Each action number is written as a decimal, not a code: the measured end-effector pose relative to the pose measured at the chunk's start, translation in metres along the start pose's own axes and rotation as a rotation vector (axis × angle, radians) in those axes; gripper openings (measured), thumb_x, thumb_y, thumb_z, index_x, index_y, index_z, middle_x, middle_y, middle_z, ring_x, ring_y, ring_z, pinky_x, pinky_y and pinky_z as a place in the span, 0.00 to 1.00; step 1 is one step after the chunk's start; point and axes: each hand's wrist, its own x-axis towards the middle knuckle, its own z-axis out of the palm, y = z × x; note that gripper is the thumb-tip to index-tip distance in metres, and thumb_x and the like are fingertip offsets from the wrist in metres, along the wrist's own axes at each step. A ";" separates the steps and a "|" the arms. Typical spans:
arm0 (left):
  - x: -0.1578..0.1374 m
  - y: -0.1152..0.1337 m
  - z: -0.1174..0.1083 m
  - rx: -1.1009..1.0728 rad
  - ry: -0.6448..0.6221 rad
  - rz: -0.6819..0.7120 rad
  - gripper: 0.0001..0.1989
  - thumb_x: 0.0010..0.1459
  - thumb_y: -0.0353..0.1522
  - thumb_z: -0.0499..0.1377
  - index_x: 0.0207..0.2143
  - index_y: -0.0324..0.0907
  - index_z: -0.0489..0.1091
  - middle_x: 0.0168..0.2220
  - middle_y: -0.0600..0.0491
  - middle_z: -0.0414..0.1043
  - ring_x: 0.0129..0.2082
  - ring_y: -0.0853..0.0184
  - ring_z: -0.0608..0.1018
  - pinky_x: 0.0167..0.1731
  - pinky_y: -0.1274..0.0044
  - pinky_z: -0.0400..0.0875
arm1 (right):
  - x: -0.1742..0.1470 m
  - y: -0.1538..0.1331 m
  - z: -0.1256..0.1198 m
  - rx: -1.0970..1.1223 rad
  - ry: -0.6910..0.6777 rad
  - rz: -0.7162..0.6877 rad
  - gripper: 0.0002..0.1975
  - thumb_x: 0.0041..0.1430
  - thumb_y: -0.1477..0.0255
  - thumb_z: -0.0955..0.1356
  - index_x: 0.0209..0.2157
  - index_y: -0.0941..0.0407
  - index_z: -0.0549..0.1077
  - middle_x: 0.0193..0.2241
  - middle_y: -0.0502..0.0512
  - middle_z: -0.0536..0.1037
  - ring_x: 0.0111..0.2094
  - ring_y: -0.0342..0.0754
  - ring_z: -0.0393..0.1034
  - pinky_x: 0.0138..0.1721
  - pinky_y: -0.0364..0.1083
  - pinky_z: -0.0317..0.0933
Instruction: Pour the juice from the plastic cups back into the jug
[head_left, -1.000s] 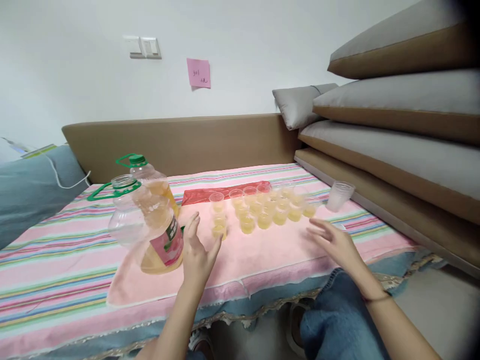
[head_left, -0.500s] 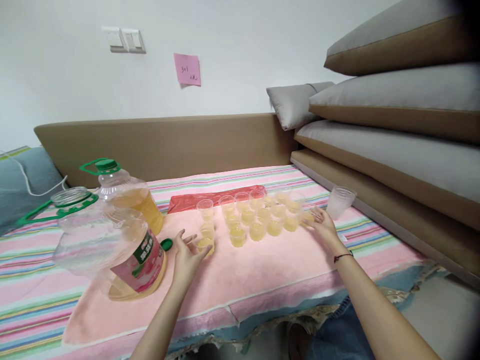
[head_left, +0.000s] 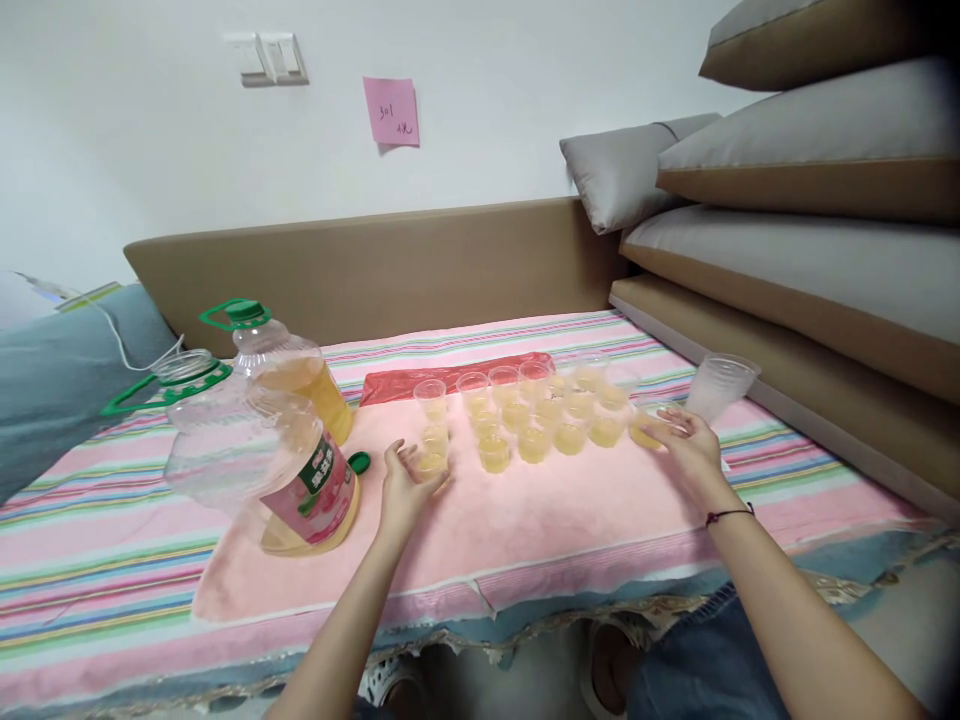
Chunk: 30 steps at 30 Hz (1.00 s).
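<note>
My left hand point(head_left: 407, 490) curves its thumb and fingers round a clear plastic cup point(head_left: 432, 464) of pale yellow drink, the nearest in a short column of cups. At the right end of the group, my right hand point(head_left: 691, 445) grips another plastic cup point(head_left: 646, 430) with yellow drink in it. Between the hands stand several similar cups point(head_left: 533, 442) in close rows, each with a low fill of drink. A stack of nested cups point(head_left: 721, 385) leans just behind my right hand.
On the left stand an uncapped big juice bottle point(head_left: 319, 490) and a capped one point(head_left: 304, 385), with a green cap point(head_left: 359, 462) beside them. Behind the cups lies a red plastic bag point(head_left: 390, 385). Stacked cushions point(head_left: 810, 260) border the right side; a pink cloth point(head_left: 555, 520) covers the front.
The whole view has shifted, so things sit further right and higher. My right hand's cup stands slightly further from the neighbouring cup. My left hand stays at its cup.
</note>
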 end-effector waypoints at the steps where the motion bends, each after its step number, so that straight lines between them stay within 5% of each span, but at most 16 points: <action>1: -0.002 0.005 -0.001 0.034 0.003 0.036 0.41 0.33 0.35 0.74 0.51 0.43 0.62 0.53 0.40 0.70 0.57 0.47 0.73 0.57 0.50 0.66 | -0.002 -0.001 -0.002 -0.007 -0.003 0.003 0.31 0.23 0.64 0.80 0.35 0.53 0.71 0.35 0.50 0.76 0.35 0.47 0.71 0.43 0.51 0.72; 4: -0.013 0.023 -0.002 0.134 0.002 0.209 0.38 0.40 0.35 0.72 0.53 0.43 0.62 0.60 0.39 0.63 0.65 0.47 0.63 0.65 0.50 0.53 | -0.009 -0.006 -0.009 -0.032 -0.021 0.009 0.31 0.24 0.64 0.80 0.36 0.53 0.71 0.37 0.49 0.77 0.36 0.46 0.71 0.43 0.49 0.71; 9: -0.051 0.041 0.025 0.181 -0.114 0.644 0.18 0.59 0.33 0.60 0.52 0.44 0.64 0.55 0.42 0.69 0.59 0.55 0.71 0.60 0.57 0.65 | -0.017 -0.014 -0.017 -0.077 -0.022 0.014 0.33 0.24 0.65 0.81 0.37 0.53 0.71 0.40 0.52 0.78 0.39 0.48 0.73 0.41 0.47 0.71; 11: -0.069 0.038 0.046 0.098 -0.189 0.518 0.19 0.59 0.32 0.60 0.52 0.44 0.63 0.54 0.42 0.68 0.58 0.56 0.72 0.59 0.59 0.67 | -0.019 -0.017 -0.018 -0.084 -0.011 0.011 0.33 0.25 0.64 0.81 0.37 0.53 0.71 0.42 0.54 0.78 0.40 0.50 0.73 0.39 0.47 0.72; 13: -0.081 0.032 0.066 0.054 -0.152 0.324 0.22 0.57 0.33 0.61 0.53 0.43 0.61 0.53 0.43 0.67 0.57 0.55 0.71 0.59 0.58 0.67 | -0.020 -0.020 -0.018 -0.084 0.000 0.003 0.33 0.25 0.63 0.81 0.37 0.53 0.70 0.43 0.55 0.78 0.41 0.51 0.73 0.37 0.47 0.71; 17: -0.082 0.023 0.092 0.064 -0.054 0.170 0.22 0.56 0.32 0.61 0.51 0.41 0.59 0.51 0.42 0.64 0.56 0.53 0.69 0.58 0.55 0.64 | -0.020 -0.023 -0.019 -0.075 -0.002 0.013 0.35 0.25 0.63 0.81 0.38 0.53 0.69 0.44 0.55 0.77 0.39 0.48 0.73 0.30 0.43 0.69; 22: -0.055 0.027 0.104 0.050 -0.019 0.073 0.27 0.48 0.33 0.68 0.48 0.41 0.60 0.50 0.43 0.63 0.56 0.51 0.68 0.58 0.57 0.62 | -0.023 -0.032 -0.021 -0.001 0.011 0.013 0.35 0.23 0.65 0.82 0.38 0.54 0.70 0.43 0.52 0.77 0.38 0.45 0.72 0.31 0.40 0.69; 30: -0.041 0.033 0.105 -0.002 -0.081 -0.046 0.18 0.50 0.34 0.67 0.40 0.43 0.64 0.40 0.48 0.72 0.41 0.59 0.76 0.43 0.67 0.69 | -0.039 -0.064 -0.020 0.141 0.033 -0.063 0.33 0.24 0.68 0.82 0.37 0.54 0.71 0.42 0.49 0.76 0.40 0.43 0.72 0.36 0.39 0.69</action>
